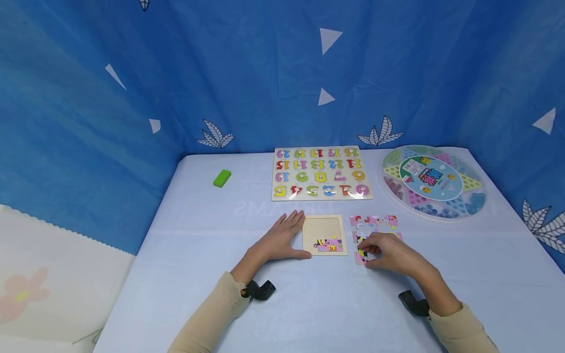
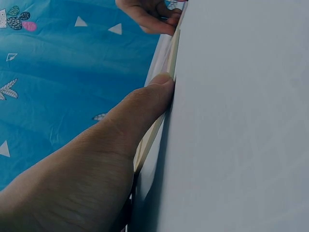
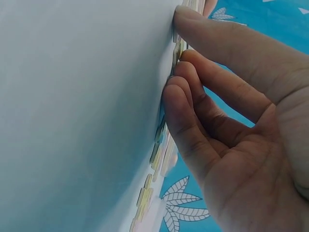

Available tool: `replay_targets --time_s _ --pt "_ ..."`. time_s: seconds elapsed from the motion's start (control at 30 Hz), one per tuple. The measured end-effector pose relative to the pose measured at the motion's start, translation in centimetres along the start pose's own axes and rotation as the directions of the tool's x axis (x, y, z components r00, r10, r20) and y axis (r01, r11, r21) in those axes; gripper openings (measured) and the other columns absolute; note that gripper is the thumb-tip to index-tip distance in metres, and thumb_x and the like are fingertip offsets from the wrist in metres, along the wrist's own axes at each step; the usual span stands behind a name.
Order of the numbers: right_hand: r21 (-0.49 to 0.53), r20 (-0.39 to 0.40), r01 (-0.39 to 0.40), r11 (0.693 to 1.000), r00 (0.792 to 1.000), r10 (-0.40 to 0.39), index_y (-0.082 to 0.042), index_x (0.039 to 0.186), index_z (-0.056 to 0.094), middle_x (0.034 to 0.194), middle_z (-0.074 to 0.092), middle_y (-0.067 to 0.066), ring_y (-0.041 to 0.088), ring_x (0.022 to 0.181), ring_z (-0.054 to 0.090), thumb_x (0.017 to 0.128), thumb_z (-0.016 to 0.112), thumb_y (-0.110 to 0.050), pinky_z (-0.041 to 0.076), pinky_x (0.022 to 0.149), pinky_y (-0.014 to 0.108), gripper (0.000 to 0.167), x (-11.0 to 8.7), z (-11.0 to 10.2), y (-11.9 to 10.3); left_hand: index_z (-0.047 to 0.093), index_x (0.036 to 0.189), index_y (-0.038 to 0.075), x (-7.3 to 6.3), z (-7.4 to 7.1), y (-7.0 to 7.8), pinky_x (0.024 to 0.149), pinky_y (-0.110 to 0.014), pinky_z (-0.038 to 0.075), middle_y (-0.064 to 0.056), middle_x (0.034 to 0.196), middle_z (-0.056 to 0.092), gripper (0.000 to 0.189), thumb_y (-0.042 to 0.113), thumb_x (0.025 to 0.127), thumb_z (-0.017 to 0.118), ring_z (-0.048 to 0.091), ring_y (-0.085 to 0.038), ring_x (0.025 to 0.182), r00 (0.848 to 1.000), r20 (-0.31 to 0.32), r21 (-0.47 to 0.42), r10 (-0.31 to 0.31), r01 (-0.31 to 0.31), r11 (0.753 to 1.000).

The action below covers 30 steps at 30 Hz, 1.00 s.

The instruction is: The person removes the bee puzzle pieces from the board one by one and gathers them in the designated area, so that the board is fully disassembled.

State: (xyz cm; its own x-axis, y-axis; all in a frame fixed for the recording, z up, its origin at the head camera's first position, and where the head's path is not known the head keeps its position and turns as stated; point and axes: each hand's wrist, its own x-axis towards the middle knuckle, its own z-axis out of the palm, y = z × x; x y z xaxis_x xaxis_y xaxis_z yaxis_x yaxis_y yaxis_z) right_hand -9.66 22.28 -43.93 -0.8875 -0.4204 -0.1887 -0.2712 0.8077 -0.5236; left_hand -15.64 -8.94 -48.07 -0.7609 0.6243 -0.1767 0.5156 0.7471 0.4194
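Observation:
A square wooden puzzle tray (image 1: 320, 226) lies on the table, with joined pink pieces (image 1: 331, 245) along its lower right part. My left hand (image 1: 280, 241) rests at the tray's left side, fingers straight along the edge. Its thumb (image 2: 157, 89) touches the tray's near edge. To the right of the tray lie several loose pink jigsaw pieces (image 1: 373, 220). Over the near ones is my right hand (image 1: 390, 252), its thumb and index finger pinching a yellow-and-black puzzle piece (image 1: 363, 253) low at the table. Part of that piece is hidden by the fingers.
Behind the tray lies a number puzzle board (image 1: 322, 173). A round clear case of coloured beads (image 1: 434, 181) stands at the back right. At the back left sits a green block (image 1: 222, 178). Blue curtain (image 1: 273, 73) hangs behind the table.

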Motion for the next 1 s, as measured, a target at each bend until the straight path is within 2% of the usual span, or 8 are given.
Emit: replay_targets --time_s 0.4,0.57,0.83,1.0 --pt "0.027 0.011 -0.034 0.999 0.999 0.034 -0.007 0.105 0.073 0.087 0.063 -0.005 0.010 0.078 0.052 0.071 0.086 -0.018 0.049 0.064 0.020 0.039 0.0 -0.4 -0.3 0.013 0.157 0.011 0.0 0.0 0.0 0.127 -0.039 0.003 0.001 0.166 0.008 0.111 0.072 0.078 0.062 0.002 -0.014 0.154 1.000 0.004 0.016 -0.004 0.004 1.000" --pt "0.021 -0.009 -0.028 0.999 1.000 0.028 -0.006 0.107 0.072 0.091 0.066 -0.004 0.010 0.080 0.054 0.071 0.087 -0.020 0.050 0.067 0.022 0.042 0.2 -0.8 -0.7 0.013 0.157 0.011 0.0 -0.2 0.1 0.127 -0.039 0.003 0.001 0.166 0.007 0.111 0.072 0.078 0.062 0.001 -0.014 0.154 1.000 0.008 0.016 -0.004 0.004 1.000" --pt "0.010 0.013 -0.043 0.999 0.999 0.043 -0.006 0.110 0.071 0.097 0.068 -0.001 0.013 0.085 0.056 0.073 0.085 -0.018 0.054 0.076 0.030 0.041 1.9 -1.2 -3.2 0.013 0.157 0.011 0.1 -0.1 -0.1 0.127 -0.039 0.003 0.001 0.166 0.008 0.110 0.072 0.079 0.062 0.002 -0.015 0.154 1.000 0.006 0.007 0.003 -0.003 1.000" --pt "-0.011 0.030 -0.008 1.000 1.000 0.008 -0.008 0.112 0.071 0.098 0.068 -0.001 0.014 0.085 0.055 0.074 0.085 -0.017 0.053 0.075 0.028 0.042 3.2 -1.1 -4.6 0.013 0.157 0.011 0.0 -0.1 -0.1 0.127 -0.039 0.003 0.001 0.166 0.008 0.110 0.072 0.079 0.062 0.002 -0.015 0.154 1.000 0.003 0.013 -0.001 0.001 1.000"
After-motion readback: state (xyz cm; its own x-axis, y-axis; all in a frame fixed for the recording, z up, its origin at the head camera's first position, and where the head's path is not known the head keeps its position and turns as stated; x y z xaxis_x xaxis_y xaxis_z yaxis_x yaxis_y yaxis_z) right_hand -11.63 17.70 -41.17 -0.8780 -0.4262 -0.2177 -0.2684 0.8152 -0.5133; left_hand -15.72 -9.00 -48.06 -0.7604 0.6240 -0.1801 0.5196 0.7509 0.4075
